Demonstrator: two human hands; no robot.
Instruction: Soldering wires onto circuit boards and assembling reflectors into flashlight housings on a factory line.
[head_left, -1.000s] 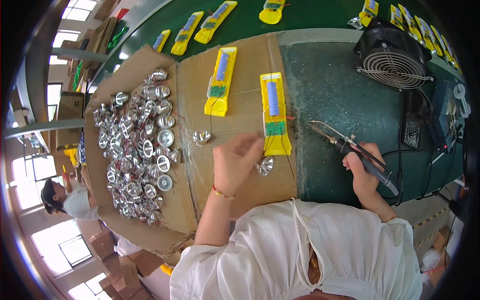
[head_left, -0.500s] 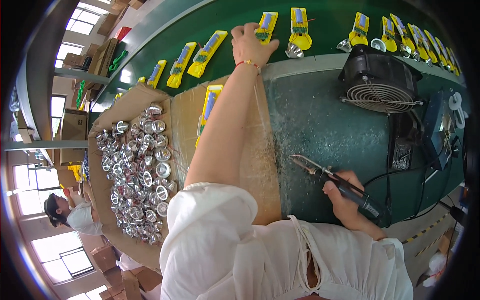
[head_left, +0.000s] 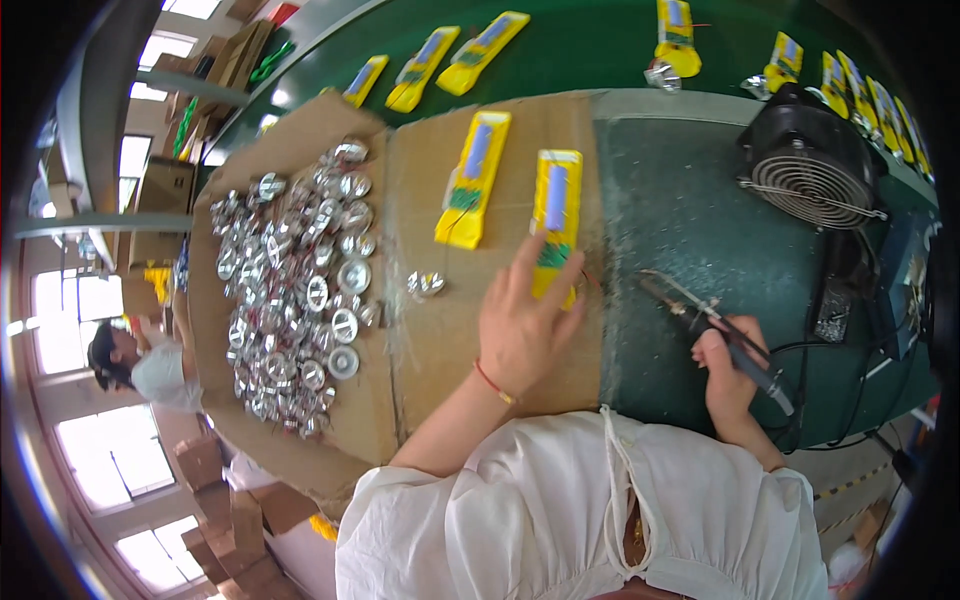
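Note:
My left hand (head_left: 525, 325) is over the lower end of a yellow plastic housing (head_left: 559, 172) on the cardboard, its fingers apart and fingertips at the housing. That housing carries a blue cylindrical cell and a green circuit board. To its left lies a similar yellow housing (head_left: 482, 150), tilted. Near my left hand sits a loose silver reflector cup (head_left: 426, 284). My right hand (head_left: 733, 365) grips a soldering iron (head_left: 750, 368) with a black handle, its metal tip pointing up and left above the green mat.
A cardboard tray (head_left: 300, 455) full of silver reflector cups (head_left: 300, 290) stands at the left. More yellow housings (head_left: 676, 38) line the green belt (head_left: 580, 50) along the far side. At right are a black fan (head_left: 808, 165) and cables. A person (head_left: 150, 360) works at far left.
My left hand has come back from the belt, and a yellow housing now lies under it on the cardboard. The view has shifted. My right hand still holds the soldering iron.

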